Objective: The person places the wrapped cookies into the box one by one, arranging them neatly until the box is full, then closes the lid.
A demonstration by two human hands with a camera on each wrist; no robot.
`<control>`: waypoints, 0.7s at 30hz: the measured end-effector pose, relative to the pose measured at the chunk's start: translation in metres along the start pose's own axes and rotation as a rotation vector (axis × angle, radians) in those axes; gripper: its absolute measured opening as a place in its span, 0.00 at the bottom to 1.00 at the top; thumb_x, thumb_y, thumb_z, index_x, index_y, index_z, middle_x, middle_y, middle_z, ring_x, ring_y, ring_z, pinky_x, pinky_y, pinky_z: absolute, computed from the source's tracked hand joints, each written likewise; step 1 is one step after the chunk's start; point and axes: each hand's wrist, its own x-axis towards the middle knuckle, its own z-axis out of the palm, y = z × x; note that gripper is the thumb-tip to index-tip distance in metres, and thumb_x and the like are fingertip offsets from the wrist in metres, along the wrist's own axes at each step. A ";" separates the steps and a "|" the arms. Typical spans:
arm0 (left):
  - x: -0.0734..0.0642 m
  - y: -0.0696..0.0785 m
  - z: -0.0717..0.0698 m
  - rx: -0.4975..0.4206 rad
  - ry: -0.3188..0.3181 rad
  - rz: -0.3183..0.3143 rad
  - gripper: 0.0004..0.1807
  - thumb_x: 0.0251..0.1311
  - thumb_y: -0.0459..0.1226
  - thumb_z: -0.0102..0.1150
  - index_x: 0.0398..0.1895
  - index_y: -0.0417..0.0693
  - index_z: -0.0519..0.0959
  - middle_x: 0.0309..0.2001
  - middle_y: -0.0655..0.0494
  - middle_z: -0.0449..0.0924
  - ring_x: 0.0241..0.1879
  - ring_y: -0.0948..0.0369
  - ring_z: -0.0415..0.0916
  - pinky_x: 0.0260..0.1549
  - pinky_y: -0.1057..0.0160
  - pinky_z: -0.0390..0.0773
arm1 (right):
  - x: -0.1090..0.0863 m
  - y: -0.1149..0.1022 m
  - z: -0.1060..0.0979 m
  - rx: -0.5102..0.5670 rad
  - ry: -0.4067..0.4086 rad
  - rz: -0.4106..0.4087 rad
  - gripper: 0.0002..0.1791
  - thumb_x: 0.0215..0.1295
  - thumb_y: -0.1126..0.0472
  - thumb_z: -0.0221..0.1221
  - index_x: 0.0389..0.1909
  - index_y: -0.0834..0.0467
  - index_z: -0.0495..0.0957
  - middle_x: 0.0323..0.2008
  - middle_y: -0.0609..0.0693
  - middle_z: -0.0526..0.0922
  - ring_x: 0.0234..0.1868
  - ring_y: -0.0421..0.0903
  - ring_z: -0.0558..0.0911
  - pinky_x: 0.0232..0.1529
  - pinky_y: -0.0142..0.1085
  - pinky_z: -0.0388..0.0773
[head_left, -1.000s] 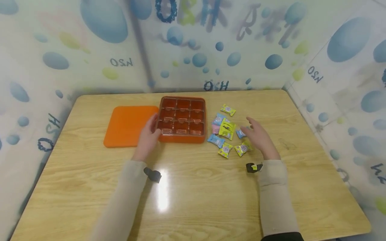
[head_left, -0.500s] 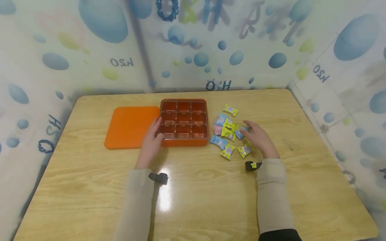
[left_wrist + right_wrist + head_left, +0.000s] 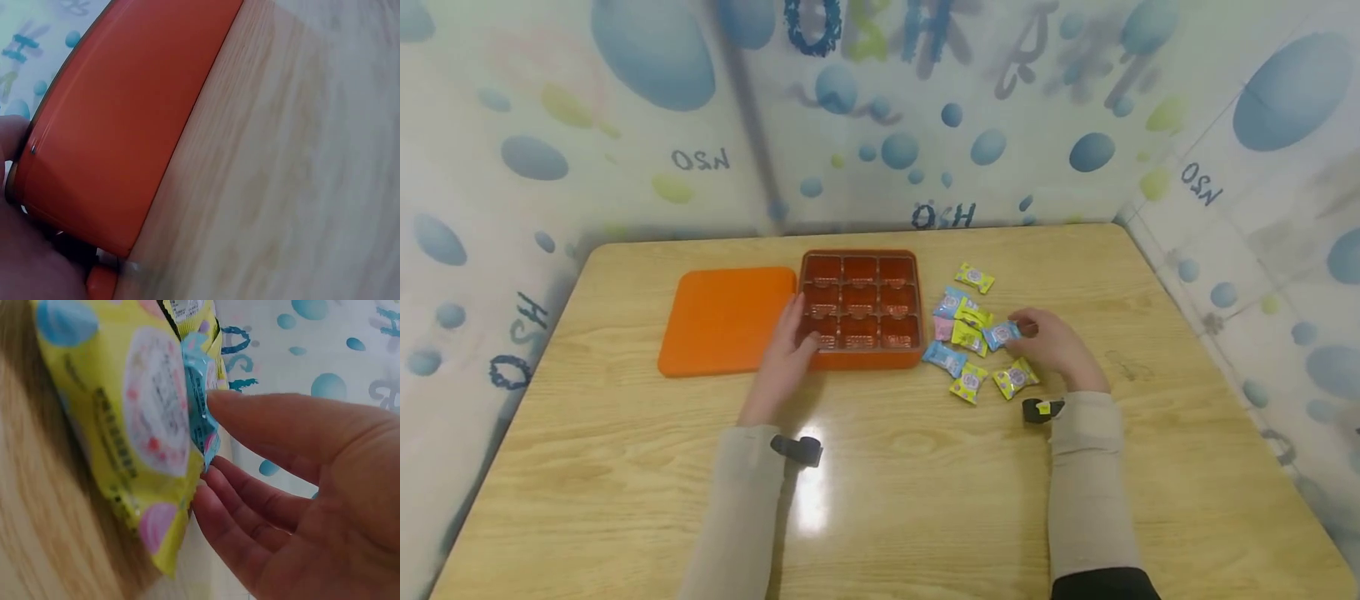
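In the head view my left hand (image 3: 784, 360) holds the front left corner of an orange box (image 3: 867, 360), thumb at the rim and fingers along its left side. A clear divided insert with several square compartments sits in the box. The left wrist view shows the box's orange side wall (image 3: 119, 125) close up. My right hand (image 3: 1054, 343) pinches a blue wrapped candy (image 3: 1002, 335) between thumb and fingers, at the right side of the candy pile. In the right wrist view a yellow wrapped candy (image 3: 125, 425) hides part of the blue one.
An orange lid (image 3: 726, 321) lies flat left of the box. Several yellow candies (image 3: 970, 383), blue candies (image 3: 945, 358) and a pink candy (image 3: 943, 328) lie loose between the box and my right hand. A patterned wall (image 3: 850, 167) borders the wooden table (image 3: 910, 500) at the back.
My right thumb and fingers have closed on the blue candy, which now shows more fully. The left hand has stayed at the box, which has slid slightly nearer.
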 end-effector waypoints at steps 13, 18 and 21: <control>0.002 0.005 0.003 -0.050 -0.017 0.032 0.34 0.64 0.36 0.39 0.70 0.59 0.40 0.69 0.65 0.30 0.68 0.56 0.32 0.62 0.49 0.37 | 0.004 0.004 0.003 -0.017 -0.047 0.000 0.33 0.55 0.55 0.61 0.60 0.59 0.62 0.47 0.57 0.70 0.47 0.53 0.68 0.48 0.47 0.65; 0.000 0.005 0.000 -0.062 -0.008 0.014 0.34 0.63 0.33 0.38 0.69 0.62 0.41 0.69 0.65 0.31 0.67 0.57 0.32 0.62 0.49 0.38 | 0.007 0.002 0.005 -0.078 -0.067 -0.002 0.28 0.55 0.51 0.61 0.56 0.55 0.67 0.47 0.56 0.69 0.46 0.53 0.68 0.47 0.47 0.66; 0.000 0.005 -0.001 -0.064 -0.003 -0.001 0.34 0.63 0.34 0.37 0.69 0.63 0.41 0.69 0.65 0.32 0.67 0.57 0.33 0.62 0.49 0.38 | 0.006 -0.001 0.007 -0.079 -0.058 0.013 0.25 0.54 0.51 0.61 0.51 0.56 0.69 0.47 0.56 0.69 0.46 0.53 0.68 0.46 0.47 0.66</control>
